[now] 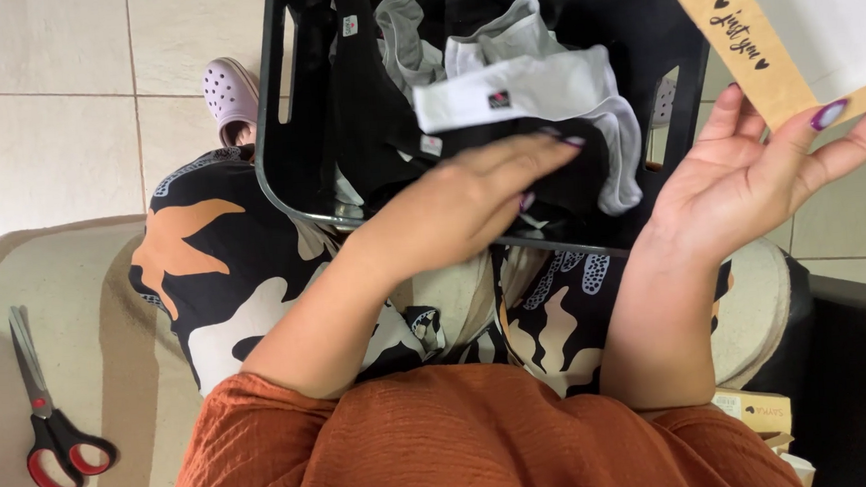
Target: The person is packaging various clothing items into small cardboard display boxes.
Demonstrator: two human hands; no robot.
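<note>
A black plastic crate [288, 172] rests on my lap, filled with black, grey and white folded garments. My left hand [470, 196] reaches into the crate with fingers extended, lying on a black garment [569, 180] under a white garment with a grey band [534, 87]. My right hand [750, 179] is raised at the crate's right side, holding a white and brown cardboard package [800, 20] between thumb and fingers.
Red-and-black-handled scissors [49, 427] lie on the striped beige cushion [67, 316] at the left. A lilac clog [228, 91] shows on the tiled floor. A small brown box [759, 414] sits at the lower right beside a dark surface.
</note>
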